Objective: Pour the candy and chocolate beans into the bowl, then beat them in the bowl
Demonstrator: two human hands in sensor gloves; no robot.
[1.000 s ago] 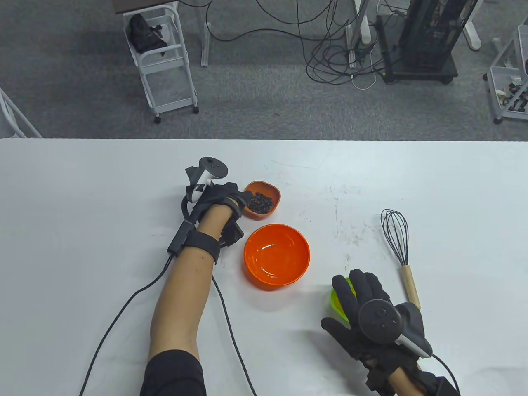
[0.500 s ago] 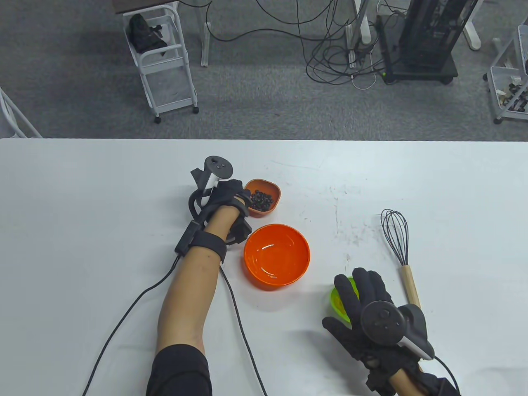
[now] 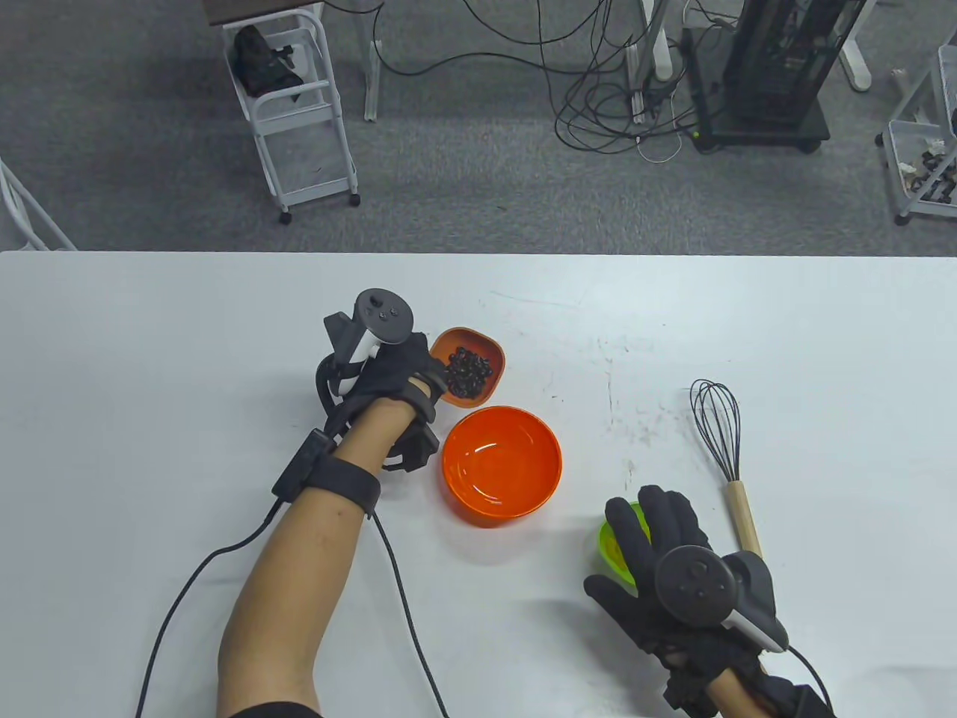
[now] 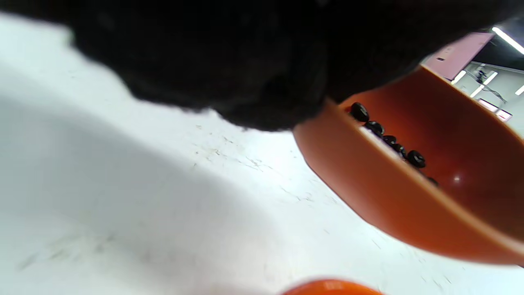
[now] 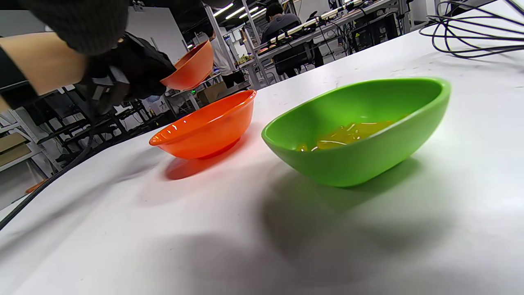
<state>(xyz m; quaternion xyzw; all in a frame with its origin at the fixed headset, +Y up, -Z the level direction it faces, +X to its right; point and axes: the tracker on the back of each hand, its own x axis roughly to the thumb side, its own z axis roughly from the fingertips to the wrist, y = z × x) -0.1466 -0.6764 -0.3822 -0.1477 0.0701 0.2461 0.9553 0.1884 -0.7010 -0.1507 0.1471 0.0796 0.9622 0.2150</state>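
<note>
1. At the left side of the tabletop (image 3: 149, 336), the left hand (image 3: 396, 366) has its fingers curled round the near rim of the small orange dish (image 3: 478, 355), holding it lifted and tilted; the right wrist view shows the dish clear of the surface.
2. Dark chocolate beans (image 3: 469, 370) are heaped inside that dish, gathered toward its lower side; the left wrist view shows a row of them against the inner wall.
3. Just below the tilted dish stands the large orange bowl (image 3: 501, 464), upright, with a glossy inside.
4. Nearer the person on the right, the right hand (image 3: 658, 553) hangs over the green bowl (image 3: 613, 550), fingers spread and fairly straight above it. Whether they touch its rim cannot be told: the right wrist view shows no fingers on the bowl.
5. The green bowl sits on the tabletop and holds yellow candy (image 5: 348, 135) in its bottom.
6. A whisk (image 3: 721, 449) with dark wires and a wooden handle lies flat just right of the right hand, wire end pointing away from the person.
7. Beyond the far edge, a white cart (image 3: 299, 112) and a tangle of cables (image 3: 620, 112) are on the grey floor.
</note>
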